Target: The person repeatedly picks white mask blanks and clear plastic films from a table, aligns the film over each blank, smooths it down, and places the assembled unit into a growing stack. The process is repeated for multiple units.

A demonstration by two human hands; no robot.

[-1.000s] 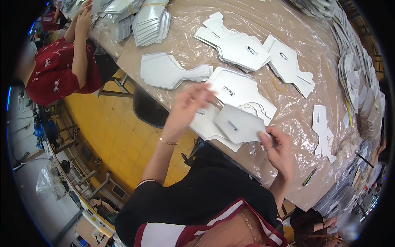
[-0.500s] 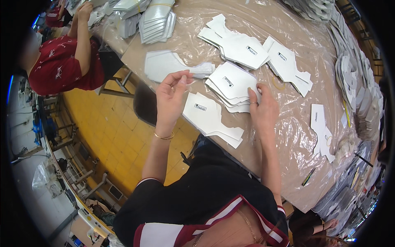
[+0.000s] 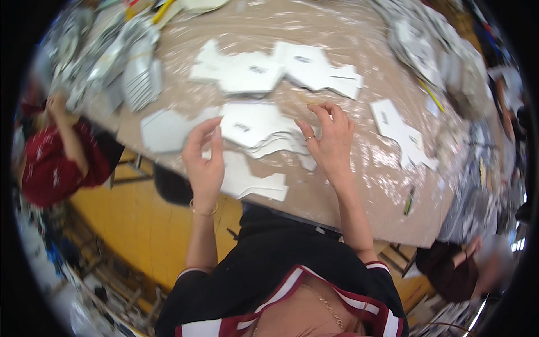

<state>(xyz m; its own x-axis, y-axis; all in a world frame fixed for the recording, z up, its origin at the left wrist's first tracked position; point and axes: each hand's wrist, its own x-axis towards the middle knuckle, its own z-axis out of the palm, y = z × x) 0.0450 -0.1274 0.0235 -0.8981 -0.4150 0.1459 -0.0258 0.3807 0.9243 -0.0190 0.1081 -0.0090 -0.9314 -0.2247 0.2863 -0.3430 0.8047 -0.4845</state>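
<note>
A stack of white cut pieces [image 3: 252, 124], each flat with a small dark printed label on top, lies in the middle of the table before me. At its left edge is my left hand [image 3: 203, 165], thumb and fingers slightly apart, fingertips by the corner. My right hand [image 3: 332, 143] hovers at the stack's right end with fingers spread and the thumb near the fanned edges. Partly behind my left hand lies another white stack [image 3: 255, 182] near the table edge. Farther left is a pale grey-white stack [image 3: 163, 130]. Motion blurs the picture somewhat.
Two more white stacks [image 3: 252, 73] [image 3: 314, 66] lie beyond. A narrow white piece [image 3: 396, 132] and a pen [image 3: 409, 201] are at right. Grey bundles [image 3: 140, 73] crowd the back left. Plastic film covers the table [image 3: 370, 185]. People sit left [image 3: 64, 157] and lower right [image 3: 455, 269].
My view has turned to the right, so the table's contents appear farther left. My left hand has come closer to the middle stack, its fingers parting; my right fingers have spread and lifted.
</note>
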